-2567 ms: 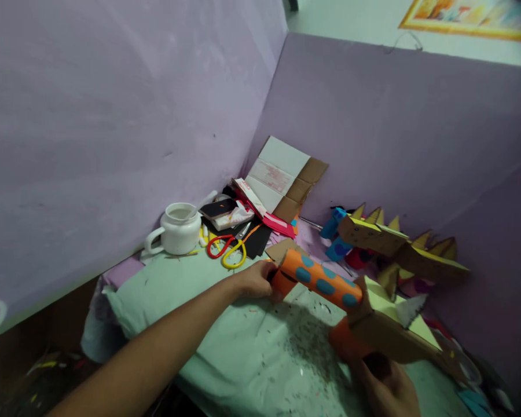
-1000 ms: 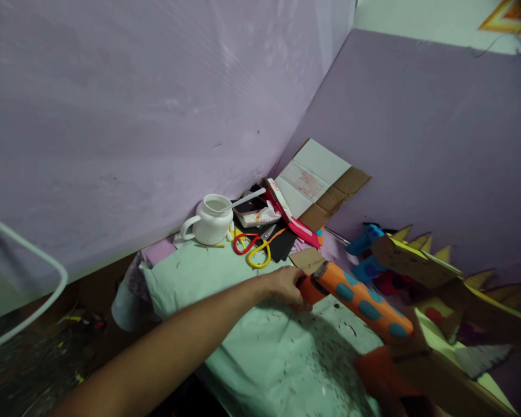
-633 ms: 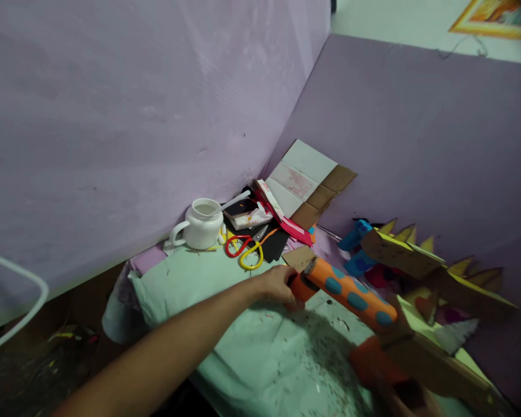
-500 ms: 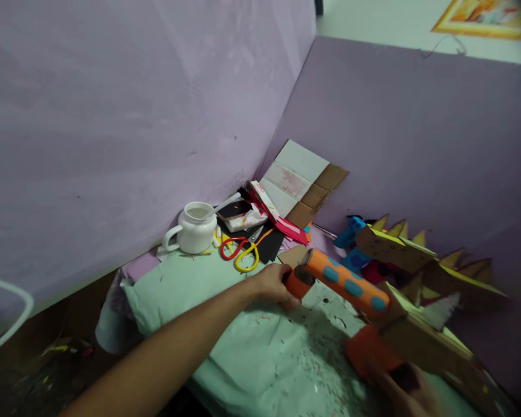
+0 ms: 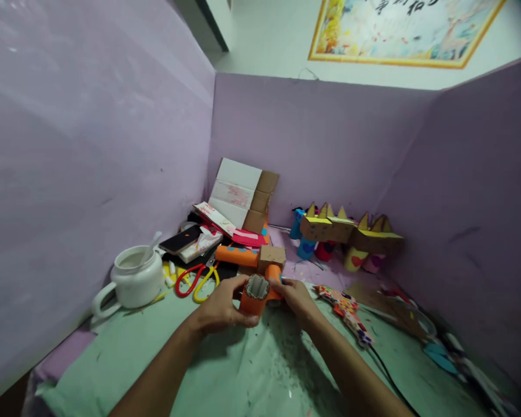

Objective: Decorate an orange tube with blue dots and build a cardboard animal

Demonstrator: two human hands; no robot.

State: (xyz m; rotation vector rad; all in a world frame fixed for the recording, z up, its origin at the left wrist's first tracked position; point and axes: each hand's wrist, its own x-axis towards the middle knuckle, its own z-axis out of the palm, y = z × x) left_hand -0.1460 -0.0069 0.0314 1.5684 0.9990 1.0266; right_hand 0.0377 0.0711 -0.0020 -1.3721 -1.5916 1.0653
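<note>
My left hand is closed round an orange tube, whose open end shows a corrugated lining. Close beside it, my right hand grips a second orange tube with its fingertips. A brown cardboard block sits just behind that second tube. From the block a long orange tube with blue spots stretches left. The two upright tubes are side by side; whether they touch is unclear.
Left on the green cloth stand a white pot and scissors, with a phone behind. Cardboard figures stand at the back right. A flower-patterned tool with a black cord lies right.
The view has swung right and levelled. My hands, far apart before, are now close together at the orange tubes, and the spotted tube now points left.
</note>
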